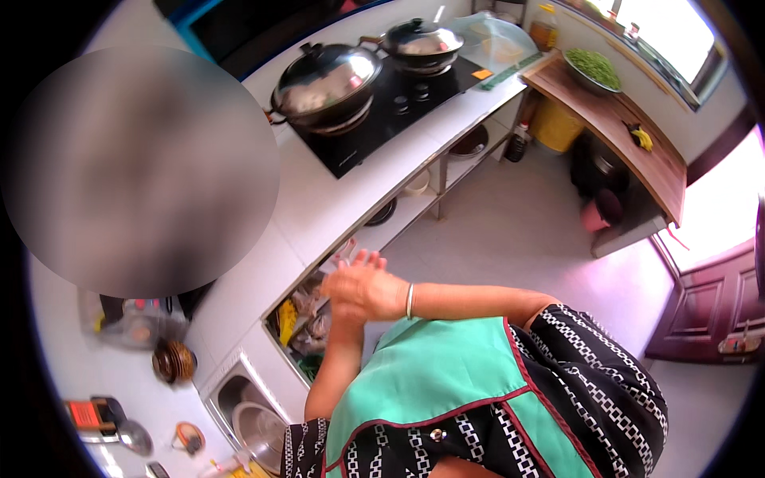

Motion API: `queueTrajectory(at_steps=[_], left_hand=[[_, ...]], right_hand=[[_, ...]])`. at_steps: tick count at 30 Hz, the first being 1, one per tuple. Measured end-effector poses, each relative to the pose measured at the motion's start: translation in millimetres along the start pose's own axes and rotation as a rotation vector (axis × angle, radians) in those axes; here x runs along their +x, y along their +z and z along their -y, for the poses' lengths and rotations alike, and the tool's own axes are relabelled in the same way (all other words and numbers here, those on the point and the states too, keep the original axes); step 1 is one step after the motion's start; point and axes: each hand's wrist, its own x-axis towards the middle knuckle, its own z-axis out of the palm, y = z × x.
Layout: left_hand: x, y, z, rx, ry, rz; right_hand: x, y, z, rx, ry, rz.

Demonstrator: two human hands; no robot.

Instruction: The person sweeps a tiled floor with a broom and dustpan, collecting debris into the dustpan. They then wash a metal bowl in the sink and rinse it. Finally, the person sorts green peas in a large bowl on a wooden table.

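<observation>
My right hand [373, 293], with a silver bangle [410, 301] at its wrist, lies across my left hand [369, 260] in front of my green apron [446, 354]. The two hands touch and overlap. Stretched fingertips stick up above the right hand and seem to be the left hand's. How the right hand's fingers are bent is hidden and blurred. No object shows in either hand. Below them, beside the left forearm, is an open shelf space with bags and a yellow item [287, 320].
A lidded wok [331, 80] and a lidded pan [421, 40] stand on the black cooktop [343, 155]. A bowl of chopped greens [592, 70] rests on the wooden counter [653, 171]. The sink [231, 394] is at lower left. A blurred disc hides the upper left.
</observation>
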Motion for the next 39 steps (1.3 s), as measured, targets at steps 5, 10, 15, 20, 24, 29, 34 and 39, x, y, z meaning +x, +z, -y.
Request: queueTrajectory(at_steps=[5,10,15,20,24,29,34,39], left_hand=[[56.6,48.1,14.8,-0.095,-0.277,0.032],[127.5,30.7,-11.5,0.007,-0.314,0.25],[174.5,72.4,60.2,-0.011,-0.475,0.301],[235.6,117.8,98.2,0.185,-0.807,0.152],[331.4,103.3,140.0,0.109,-0.842,0.103],[432.5,147.9,202.9,0.195,-0.842,0.022],[538.2,199.9,261.0,0.134,-0.808,0.043],[664.1,219.2,321.1,0.101,-0.793,0.026]], right_hand=[[-26.2,-78.4,-85.4,-0.396,0.328,0.011],[-33.0,-105.3,-110.4,-0.373,0.541,-0.498],[-29.0,-97.3,-111.5,-0.417,0.264,-0.46],[-114.6,-198.2,-158.4,-0.652,0.953,-0.663],[-160.1,-261.3,-192.1,-0.669,0.95,-0.752],[-212.0,-348.3,-247.9,-0.608,1.018,-0.755],[-255.5,-463.1,-302.8,-0.503,1.038,-0.933],[-301.0,-547.0,-374.6,-0.32,1.174,-1.124]])
